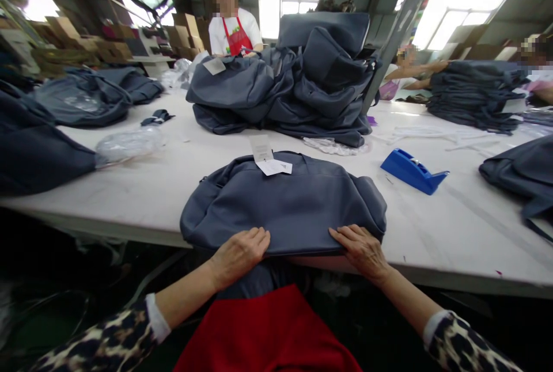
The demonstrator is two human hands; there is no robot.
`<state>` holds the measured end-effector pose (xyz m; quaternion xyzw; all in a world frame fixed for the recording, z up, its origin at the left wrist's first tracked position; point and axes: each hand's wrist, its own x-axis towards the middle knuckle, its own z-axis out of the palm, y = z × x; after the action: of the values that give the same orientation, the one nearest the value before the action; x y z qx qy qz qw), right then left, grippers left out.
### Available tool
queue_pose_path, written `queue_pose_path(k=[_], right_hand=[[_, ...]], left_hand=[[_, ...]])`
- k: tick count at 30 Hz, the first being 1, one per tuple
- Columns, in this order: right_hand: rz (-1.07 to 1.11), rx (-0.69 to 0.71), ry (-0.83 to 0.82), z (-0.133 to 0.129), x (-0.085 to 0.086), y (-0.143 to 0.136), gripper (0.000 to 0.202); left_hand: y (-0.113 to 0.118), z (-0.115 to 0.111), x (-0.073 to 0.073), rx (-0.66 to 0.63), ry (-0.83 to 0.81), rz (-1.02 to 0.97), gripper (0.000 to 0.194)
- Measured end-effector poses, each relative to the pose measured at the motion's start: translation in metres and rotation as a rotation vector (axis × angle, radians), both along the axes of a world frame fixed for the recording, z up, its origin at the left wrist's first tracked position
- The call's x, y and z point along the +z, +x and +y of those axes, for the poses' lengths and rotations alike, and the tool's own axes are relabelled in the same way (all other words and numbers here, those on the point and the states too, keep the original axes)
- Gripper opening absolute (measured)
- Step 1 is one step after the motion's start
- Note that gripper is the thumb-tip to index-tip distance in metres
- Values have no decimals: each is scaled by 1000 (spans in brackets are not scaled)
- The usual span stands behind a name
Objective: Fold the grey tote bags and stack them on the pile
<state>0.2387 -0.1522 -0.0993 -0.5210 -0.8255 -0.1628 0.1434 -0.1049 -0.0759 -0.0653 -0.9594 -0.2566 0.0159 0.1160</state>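
Note:
A dark blue bag (298, 205) lies at the table's near edge, with white paper tags (275, 166) on its top. My left hand (242, 254) grips the bag's near edge left of its middle, fingers on top and thumb out of sight. Farther right along the same edge, my right hand (360, 251) holds the bag in the same way, its thumb also hidden.
A blue tape dispenser (412, 170) stands right of the bag on the white table (142, 199). Behind is a heap of blue bags (242, 84); more lie left and right. Clear plastic (129, 143) lies at left. A person in a red apron (237, 32) stands across the table.

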Motion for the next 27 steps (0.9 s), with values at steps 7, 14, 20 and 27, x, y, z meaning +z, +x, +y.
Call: queue_pose_path(k=[7, 14, 20, 27], right_hand=[[-28, -26, 6, -7, -7, -9, 55], [-212, -66, 52, -2, 6, -18, 59], [-358, 12, 127, -8, 21, 10, 41], [-354, 109, 111, -13, 29, 42, 36]], left_hand=[[13, 0, -3, 25, 4, 25, 33], [35, 8, -2, -4, 122, 48, 16], [61, 11, 0, -78, 67, -106, 19], [90, 11, -33, -129, 213, -263, 28]])
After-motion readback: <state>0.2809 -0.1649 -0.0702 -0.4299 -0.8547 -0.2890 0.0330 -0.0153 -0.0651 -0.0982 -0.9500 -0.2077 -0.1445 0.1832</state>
